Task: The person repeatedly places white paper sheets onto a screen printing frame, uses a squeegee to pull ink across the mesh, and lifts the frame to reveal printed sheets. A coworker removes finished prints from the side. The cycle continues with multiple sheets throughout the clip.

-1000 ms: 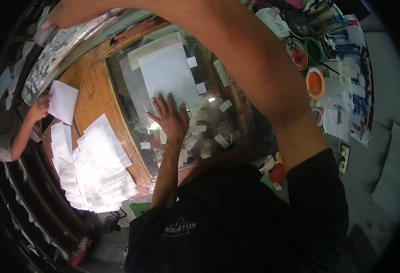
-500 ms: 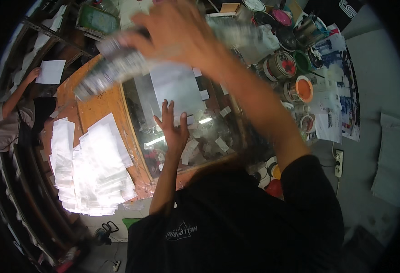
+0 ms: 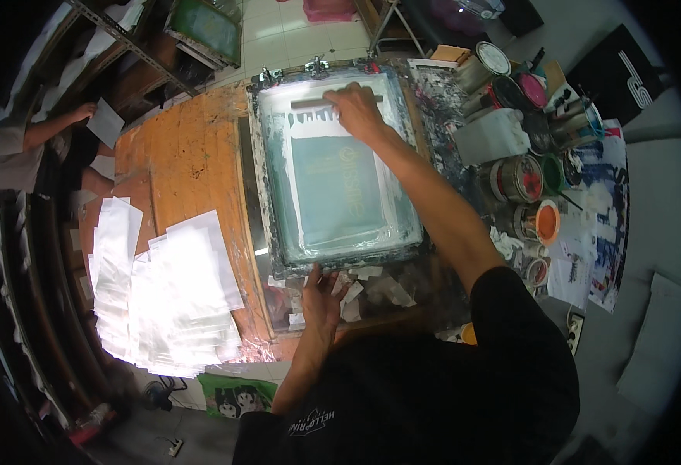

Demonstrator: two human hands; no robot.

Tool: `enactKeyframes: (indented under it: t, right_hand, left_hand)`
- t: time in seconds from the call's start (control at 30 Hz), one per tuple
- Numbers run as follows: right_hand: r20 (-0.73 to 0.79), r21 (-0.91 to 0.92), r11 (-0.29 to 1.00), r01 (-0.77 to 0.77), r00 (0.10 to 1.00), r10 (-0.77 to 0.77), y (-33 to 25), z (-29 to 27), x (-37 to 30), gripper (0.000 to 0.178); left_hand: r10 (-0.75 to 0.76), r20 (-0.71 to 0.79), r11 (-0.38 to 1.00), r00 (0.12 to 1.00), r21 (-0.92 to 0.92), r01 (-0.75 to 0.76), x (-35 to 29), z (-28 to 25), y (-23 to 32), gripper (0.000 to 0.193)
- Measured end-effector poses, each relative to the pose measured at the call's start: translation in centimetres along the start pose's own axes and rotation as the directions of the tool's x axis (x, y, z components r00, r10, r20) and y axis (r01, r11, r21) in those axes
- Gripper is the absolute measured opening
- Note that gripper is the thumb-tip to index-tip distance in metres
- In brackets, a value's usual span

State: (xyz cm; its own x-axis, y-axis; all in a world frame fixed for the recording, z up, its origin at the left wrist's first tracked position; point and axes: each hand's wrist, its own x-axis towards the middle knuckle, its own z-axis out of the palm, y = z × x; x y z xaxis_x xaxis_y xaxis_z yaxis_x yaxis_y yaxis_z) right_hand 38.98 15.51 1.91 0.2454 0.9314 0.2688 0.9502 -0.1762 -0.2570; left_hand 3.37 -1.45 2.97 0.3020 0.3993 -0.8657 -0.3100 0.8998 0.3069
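A screen-printing frame (image 3: 416,225) lies flat on the worktable, held at its far edge by metal hinge clamps (image 3: 317,67). Its pale green mesh (image 3: 333,194) bears lettering, with white ink (image 3: 315,128) smeared across the far end. My right hand (image 3: 358,113) is closed on a squeegee (image 3: 306,102) lying crosswise near the far end of the mesh. At the near edge of the frame, my left hand (image 3: 323,306) has its fingers stretched out, fingertips against the rim and partly hidden there. Whatever lies beneath the frame is out of sight.
A pile of white sheets (image 3: 170,302) lies on the wooden table (image 3: 185,167) at left. Paint cans (image 3: 515,180) and a white jerrycan (image 3: 491,138) crowd the right side. Beyond the table's left end, another person holds a white sheet (image 3: 106,122).
The frame has come down from a raised, blurred position and covers the white sheet. My right hand now grips the squeegee; my left has drawn back from the sheet to the near rim.
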Motion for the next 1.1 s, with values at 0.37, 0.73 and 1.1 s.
enactKeyframes:
  t: [0.37,0.73,1.1]
  right_hand:
    - [0.252,0.087,0.996,-0.024,0.968,0.002,-4.4,-0.5,-3.6,0.035]
    - [0.146,0.134,0.991,-0.008,0.989,-0.012,-16.4,-4.1,-25.7,0.046]
    - [-0.066,0.141,0.981,0.133,0.99,-0.124,-17.6,-14.6,-19.8,0.033]
  left_hand:
    - [0.047,0.067,0.999,0.997,-0.031,-0.045,0.9,-3.1,-0.3,0.049]
    - [0.079,0.108,0.997,0.991,0.003,-0.08,2.1,-3.6,-0.5,0.034]
    - [0.14,0.314,0.99,0.939,-0.073,-0.123,-5.1,-0.2,4.1,0.014]
